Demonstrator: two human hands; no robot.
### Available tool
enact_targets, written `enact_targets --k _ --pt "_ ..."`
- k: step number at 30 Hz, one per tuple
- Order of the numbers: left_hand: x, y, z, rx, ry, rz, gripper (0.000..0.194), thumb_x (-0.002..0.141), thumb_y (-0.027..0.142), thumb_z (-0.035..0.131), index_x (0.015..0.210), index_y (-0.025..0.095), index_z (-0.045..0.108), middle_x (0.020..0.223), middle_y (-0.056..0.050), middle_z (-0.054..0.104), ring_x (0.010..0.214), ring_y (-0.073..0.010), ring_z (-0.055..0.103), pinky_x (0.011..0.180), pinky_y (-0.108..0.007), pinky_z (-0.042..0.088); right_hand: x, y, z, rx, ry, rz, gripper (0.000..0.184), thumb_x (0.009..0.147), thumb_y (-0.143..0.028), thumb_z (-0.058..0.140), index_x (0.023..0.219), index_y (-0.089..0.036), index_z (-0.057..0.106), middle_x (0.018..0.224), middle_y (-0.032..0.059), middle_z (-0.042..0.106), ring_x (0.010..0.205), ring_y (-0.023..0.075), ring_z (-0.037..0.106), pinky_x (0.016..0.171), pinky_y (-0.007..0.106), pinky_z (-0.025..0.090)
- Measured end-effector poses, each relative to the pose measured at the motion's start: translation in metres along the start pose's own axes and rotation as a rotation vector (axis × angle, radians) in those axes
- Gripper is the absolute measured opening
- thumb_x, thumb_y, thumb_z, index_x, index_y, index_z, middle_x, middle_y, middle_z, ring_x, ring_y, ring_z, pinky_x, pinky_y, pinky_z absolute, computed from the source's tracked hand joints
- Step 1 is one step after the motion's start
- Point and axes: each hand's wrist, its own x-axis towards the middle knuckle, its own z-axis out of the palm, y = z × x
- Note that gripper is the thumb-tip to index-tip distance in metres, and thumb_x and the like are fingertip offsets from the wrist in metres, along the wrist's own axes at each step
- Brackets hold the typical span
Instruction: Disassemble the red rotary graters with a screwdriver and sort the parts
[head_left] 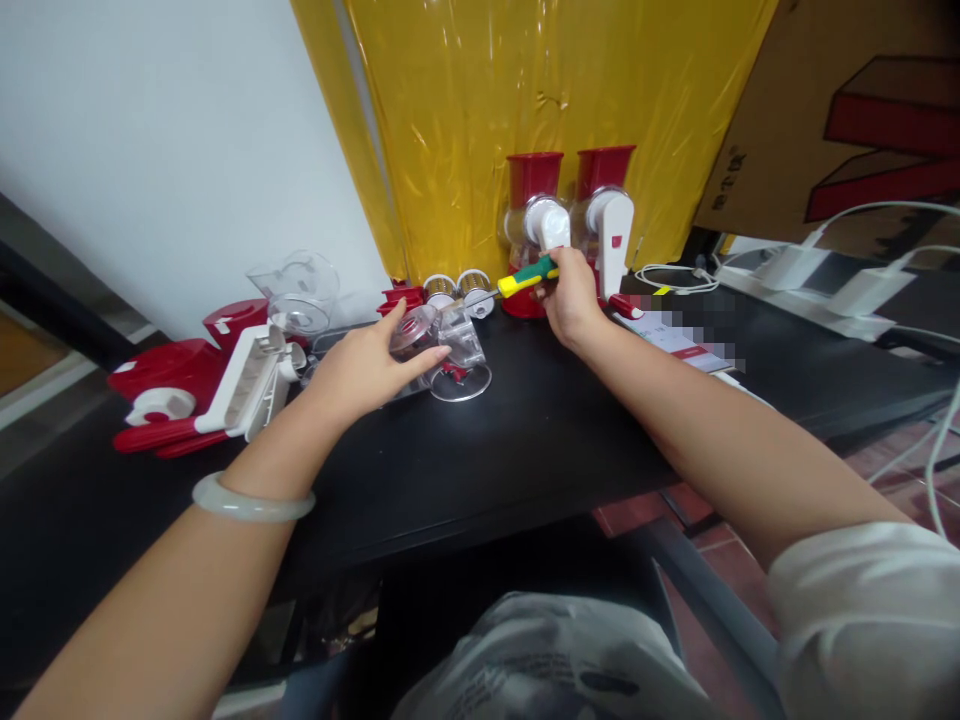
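Note:
My right hand [574, 300] is closed around the green and yellow handle of a screwdriver [529, 276]. Its shaft points left, to a clear plastic grater housing [463, 340] lying on its side on the black table. My left hand [367, 365] holds that housing from the left, thumb and fingers on either side of its round end. Whether the screwdriver tip touches a screw is too small to tell. Just behind the housing are two drum blades [474, 288] with white rims and a red part [397, 298].
Two assembled red and white rotary graters [616, 245] stand at the back. Red bases [169, 370], white crank arms [247, 385] and another clear housing [300, 290] lie at left. To the right are a phone-like screen [667, 335], cables and a power strip [806, 305].

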Motion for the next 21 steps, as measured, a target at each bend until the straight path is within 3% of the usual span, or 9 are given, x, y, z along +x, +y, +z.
enact_targets --k 9,21 --pt "-0.0015 0.0023 -0.0014 -0.001 0.000 -0.005 0.093 0.084 0.077 0.052 0.156 0.021 0.036 0.123 -0.017 0.068 0.113 -0.0412 0.063 0.091 -0.048 0.051 -0.0046 -0.0022 -0.0026 -0.066 0.008 -0.021 0.052 0.079 -0.076 0.051 0.089 -0.025 0.051 0.074 -0.0014 0.047 0.062 0.0125 0.053 0.050 0.025 0.043" --pt "-0.0011 0.0016 -0.0018 -0.002 -0.002 -0.007 0.094 0.083 0.077 0.054 0.156 0.021 0.035 0.123 -0.017 0.068 0.114 -0.0412 0.063 0.091 -0.047 0.051 0.0019 0.0037 0.0000 0.001 0.008 0.019 0.045 0.082 -0.068 0.052 0.090 -0.024 0.049 0.075 -0.0015 0.048 0.062 0.0133 0.055 0.050 0.026 0.045"
